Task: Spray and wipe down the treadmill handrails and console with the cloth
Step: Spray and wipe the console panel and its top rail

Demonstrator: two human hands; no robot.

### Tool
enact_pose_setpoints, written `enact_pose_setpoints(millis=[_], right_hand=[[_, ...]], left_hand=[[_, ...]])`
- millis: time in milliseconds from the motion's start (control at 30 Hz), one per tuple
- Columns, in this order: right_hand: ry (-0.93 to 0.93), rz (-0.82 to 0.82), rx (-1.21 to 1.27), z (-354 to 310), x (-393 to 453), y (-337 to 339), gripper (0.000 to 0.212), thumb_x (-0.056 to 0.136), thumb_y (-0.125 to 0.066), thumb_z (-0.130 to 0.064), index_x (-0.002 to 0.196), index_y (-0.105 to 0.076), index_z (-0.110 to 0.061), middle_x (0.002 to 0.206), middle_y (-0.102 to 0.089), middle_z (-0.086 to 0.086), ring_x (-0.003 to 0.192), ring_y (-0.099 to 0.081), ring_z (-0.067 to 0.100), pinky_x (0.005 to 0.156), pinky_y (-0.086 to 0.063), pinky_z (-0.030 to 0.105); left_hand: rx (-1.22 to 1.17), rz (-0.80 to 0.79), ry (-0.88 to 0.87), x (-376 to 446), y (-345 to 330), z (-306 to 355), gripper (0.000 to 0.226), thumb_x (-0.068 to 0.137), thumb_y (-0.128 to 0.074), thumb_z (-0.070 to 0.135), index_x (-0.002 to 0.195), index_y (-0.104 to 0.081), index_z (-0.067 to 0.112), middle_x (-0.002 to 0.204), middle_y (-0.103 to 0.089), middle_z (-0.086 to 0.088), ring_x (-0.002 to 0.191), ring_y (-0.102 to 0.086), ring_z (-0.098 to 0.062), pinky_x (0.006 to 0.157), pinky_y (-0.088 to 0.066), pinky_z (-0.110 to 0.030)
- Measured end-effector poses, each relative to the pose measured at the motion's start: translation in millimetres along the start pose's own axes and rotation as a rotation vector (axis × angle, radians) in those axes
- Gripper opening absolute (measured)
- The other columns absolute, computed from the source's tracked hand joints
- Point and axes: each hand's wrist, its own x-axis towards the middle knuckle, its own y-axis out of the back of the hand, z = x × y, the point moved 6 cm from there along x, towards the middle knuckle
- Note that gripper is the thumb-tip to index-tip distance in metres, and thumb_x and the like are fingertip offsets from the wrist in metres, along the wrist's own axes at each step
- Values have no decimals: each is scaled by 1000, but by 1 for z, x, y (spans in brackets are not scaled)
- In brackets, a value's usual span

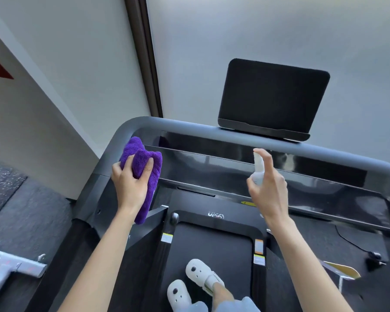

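Both hands are working: the left hand is gripping the purple cloth against the console at its left end, while the right hand is holding the spray bottle upright over the console's middle, forefinger on top. Spraying seems underway; wiping rightward along the console should follow.

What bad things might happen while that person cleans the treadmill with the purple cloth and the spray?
1. The spray bottle in the right hand is near the dark console panel; mist might wet its electronics.
2. The person stands on the belt; drips there might make it slippery.
3. The purple cloth hangs below the left hand and might snag.
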Motion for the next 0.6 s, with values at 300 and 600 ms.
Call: enact_pose_setpoints(millis=[300, 600], right_hand=[[-80, 164, 83, 11, 25, 26, 59, 74, -53, 0, 123, -38, -30, 60, -54, 8, 58, -51, 31, 63, -50, 38], [-80, -70, 54, 37, 11, 28, 67, 77, -52, 0, 130, -32, -37, 63, -54, 7, 62, -52, 34, 64, -49, 42]], left_hand=[[64, -49, -37, -22, -6, 5, 42, 89, -58, 47, 114, -61, 13, 120, -43, -14, 124, -38, -27, 90, -29, -27], [168, 18, -151, -21, -27, 16, 52, 87, -53, 56, 120, -61, 17, 125, -44, -12, 122, -38, -27, 99, -37, -36]])
